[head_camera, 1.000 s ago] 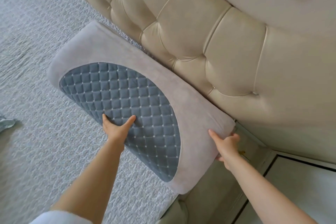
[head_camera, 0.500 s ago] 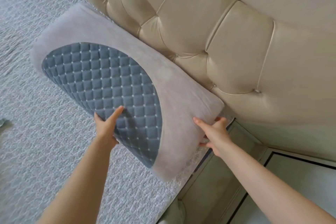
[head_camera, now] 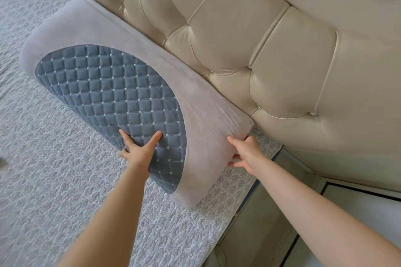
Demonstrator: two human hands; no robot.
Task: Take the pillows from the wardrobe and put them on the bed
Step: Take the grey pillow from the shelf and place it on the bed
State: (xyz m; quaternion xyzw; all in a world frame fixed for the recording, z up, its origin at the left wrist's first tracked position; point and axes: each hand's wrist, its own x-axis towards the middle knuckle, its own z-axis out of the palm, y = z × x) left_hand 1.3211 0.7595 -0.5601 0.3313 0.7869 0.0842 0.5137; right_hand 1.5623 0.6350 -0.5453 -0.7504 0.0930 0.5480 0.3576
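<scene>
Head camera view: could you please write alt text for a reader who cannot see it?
Two bare hands hold a grey pillow with a blue quilted panel on the bed, against a cream tufted headboard. The left hand presses the panel; the right hand grips the pillow's near end.

Fingers [head_camera: 235, 156] hidden under pillow [head_camera: 208, 128]

We see soft, even daylight, with faint sheen on the headboard [head_camera: 271, 50] beyond our hands. Shadows are weak. Wide-angle bending curves the edges; the top right corner looks blurred.
</scene>
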